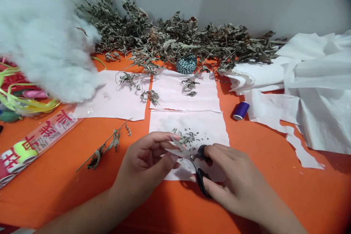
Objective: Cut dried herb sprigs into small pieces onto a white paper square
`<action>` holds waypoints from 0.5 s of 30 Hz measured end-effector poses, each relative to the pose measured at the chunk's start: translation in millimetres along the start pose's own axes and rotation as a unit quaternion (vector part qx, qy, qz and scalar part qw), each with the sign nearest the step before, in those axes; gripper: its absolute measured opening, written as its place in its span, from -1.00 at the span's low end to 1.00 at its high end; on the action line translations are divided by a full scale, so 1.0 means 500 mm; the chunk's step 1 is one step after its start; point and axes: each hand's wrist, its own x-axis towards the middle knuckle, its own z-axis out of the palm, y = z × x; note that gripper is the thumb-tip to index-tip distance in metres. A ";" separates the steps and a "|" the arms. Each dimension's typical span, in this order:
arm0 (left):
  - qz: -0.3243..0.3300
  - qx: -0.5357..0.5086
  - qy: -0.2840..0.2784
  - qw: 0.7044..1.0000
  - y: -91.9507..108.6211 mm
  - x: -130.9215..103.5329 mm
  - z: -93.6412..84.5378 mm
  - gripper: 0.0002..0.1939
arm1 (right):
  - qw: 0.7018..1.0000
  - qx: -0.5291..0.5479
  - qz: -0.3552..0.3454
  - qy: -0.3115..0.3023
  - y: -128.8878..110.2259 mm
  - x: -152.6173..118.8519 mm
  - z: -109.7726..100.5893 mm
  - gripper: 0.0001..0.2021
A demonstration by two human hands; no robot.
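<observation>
In my right hand (233, 179) is a pair of black-handled scissors (201, 182), thumb and fingers in the loops, blades parted and pointing left. The blade tips reach between the thumb and forefinger of my left hand (145, 161). Its fingers are curled, and whatever they pinch is too small or hidden to make out. Below both hands lies a white cloth square (161, 120), with chopped dried leaf bits (189, 137) scattered on it. To the left of my left hand, a dried leafy sprig (109, 144) rests on the orange table.
Dried branches (170, 40) line the wall, a ball of twine (186, 64) before them. White stuffing (46, 36) is piled left, above a plastic pack of thread spools (35, 142). A purple spool (241, 110) and white cloth pieces (323, 109) lie right.
</observation>
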 end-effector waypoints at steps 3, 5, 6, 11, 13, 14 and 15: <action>-0.011 0.001 0.024 1.000 0.002 -0.002 0.003 -0.84 | 1.000 -0.002 -0.002 -0.009 0.002 -0.001 0.000 -0.86; -0.016 -0.003 0.023 1.000 0.003 -0.002 0.004 -0.84 | 1.000 -0.002 -0.002 -0.018 0.004 -0.003 0.001 -0.86; -0.016 -0.006 0.018 1.000 0.002 -0.002 0.004 -0.84 | 1.000 -0.002 -0.002 -0.023 0.005 -0.004 0.001 -0.87; -0.012 -0.008 0.007 1.000 -0.004 0.002 -0.001 -0.86 | 0.999 0.001 0.004 -0.048 0.007 -0.006 0.002 -0.89; -0.013 -0.009 -0.003 1.000 -0.007 0.005 -0.003 -0.86 | 0.998 0.003 0.006 -0.056 0.008 -0.006 0.002 -0.89; -0.014 -0.009 -0.005 1.000 -0.008 0.006 -0.004 -0.86 | 0.998 0.003 0.008 -0.058 0.008 -0.006 0.002 -0.89; -0.015 -0.008 -0.005 1.000 -0.009 0.007 -0.005 -0.86 | 0.998 0.003 0.009 -0.060 0.009 -0.006 0.002 -0.88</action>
